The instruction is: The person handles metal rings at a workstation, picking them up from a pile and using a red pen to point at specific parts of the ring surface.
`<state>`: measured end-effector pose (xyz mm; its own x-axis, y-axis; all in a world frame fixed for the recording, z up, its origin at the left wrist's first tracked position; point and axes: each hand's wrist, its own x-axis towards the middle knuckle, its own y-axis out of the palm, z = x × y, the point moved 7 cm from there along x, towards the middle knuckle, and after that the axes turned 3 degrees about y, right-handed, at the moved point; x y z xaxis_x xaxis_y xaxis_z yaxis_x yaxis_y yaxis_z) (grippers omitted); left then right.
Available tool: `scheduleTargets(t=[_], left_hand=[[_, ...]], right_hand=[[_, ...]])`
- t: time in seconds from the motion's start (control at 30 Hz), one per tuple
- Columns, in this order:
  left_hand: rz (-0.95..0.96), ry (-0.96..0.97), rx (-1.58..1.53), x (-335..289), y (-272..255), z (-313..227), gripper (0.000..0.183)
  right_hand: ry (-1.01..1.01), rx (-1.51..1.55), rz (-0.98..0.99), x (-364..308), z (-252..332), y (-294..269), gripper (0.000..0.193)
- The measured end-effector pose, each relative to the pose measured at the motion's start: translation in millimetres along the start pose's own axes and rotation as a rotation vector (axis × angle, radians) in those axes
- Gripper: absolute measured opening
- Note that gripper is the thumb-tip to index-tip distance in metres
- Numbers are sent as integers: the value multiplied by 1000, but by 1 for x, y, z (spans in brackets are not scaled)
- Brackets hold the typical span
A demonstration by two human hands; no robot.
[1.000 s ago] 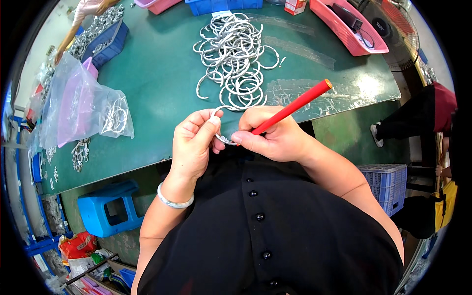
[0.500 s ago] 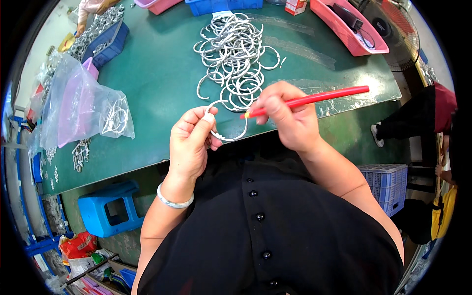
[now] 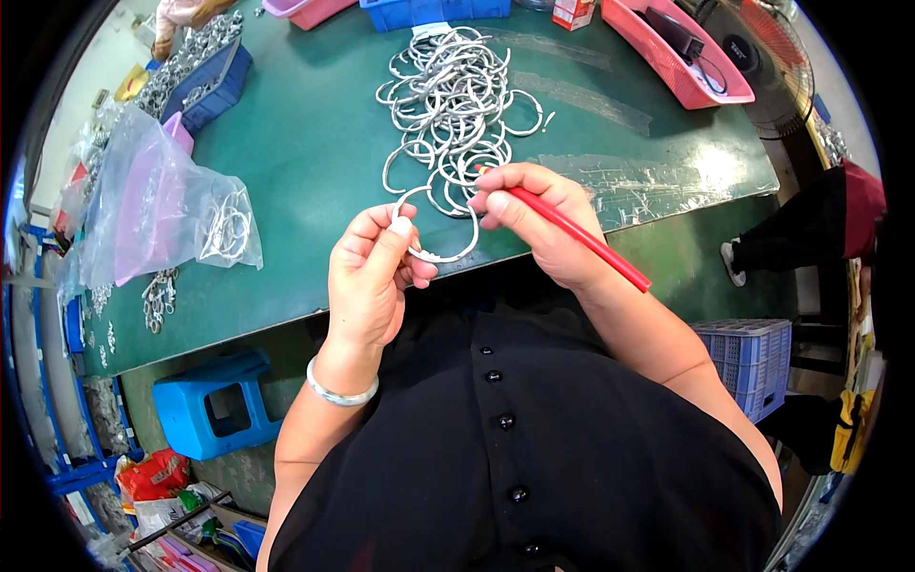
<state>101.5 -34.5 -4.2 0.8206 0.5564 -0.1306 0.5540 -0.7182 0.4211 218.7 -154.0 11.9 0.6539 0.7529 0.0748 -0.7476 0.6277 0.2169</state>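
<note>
Pinched between the thumb and fingers of my left hand [image 3: 365, 267] is a thin silver-grey ring [image 3: 459, 255], held above the table's front edge. My right hand [image 3: 555, 229] grips a slim red pen-like stick [image 3: 593, 246] with a yellowish band near its tip. That tip points away from me, just above the ring's upper right side, and its long end slopes down over my right wrist. Whether the right fingertips touch the ring I cannot tell. Just beyond both hands lies a heap of similar silver rings [image 3: 453, 95], some with gaps in them.
On the green table [image 3: 305, 133], a clear plastic bag [image 3: 143, 205] with rings lies left. A blue bin [image 3: 210, 91] of metal parts sits far left, near another person's arm [image 3: 164, 38]. A pink basket [image 3: 667, 57] stands far right. Below are a blue stool [image 3: 205, 405] and crate [image 3: 748, 362].
The red stick has swung round: its tip moved up off the ring's right side, and its long end dropped from pointing right to lower right. My left hand stays nearly still with the ring.
</note>
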Motion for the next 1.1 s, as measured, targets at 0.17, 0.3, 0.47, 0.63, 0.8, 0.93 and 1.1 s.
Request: scheduleTargets(t=[0.17,0.3,0.47,0.63,0.8,0.93,1.1], left_hand=[[9,54,9,0,1,-2,15],[5,113,32,0,1,-5,14],[0,131,32,-1,2,-7,14],[10,137,35,-1,3,-8,14],[41,191,89,-2,4,-11,15],[87,307,168,-5,6,-16,17],[150,462,234,-13,11,-25,20]], right_hand=[[54,127,72,-1,-6,9,19],[99,208,67,0,-7,11,20],[100,196,52,1,-7,11,19],[98,222,58,2,-7,10,20],[94,232,49,2,-7,11,20],[49,210,40,1,-5,10,20],[-305,-105,56,-8,18,7,23]])
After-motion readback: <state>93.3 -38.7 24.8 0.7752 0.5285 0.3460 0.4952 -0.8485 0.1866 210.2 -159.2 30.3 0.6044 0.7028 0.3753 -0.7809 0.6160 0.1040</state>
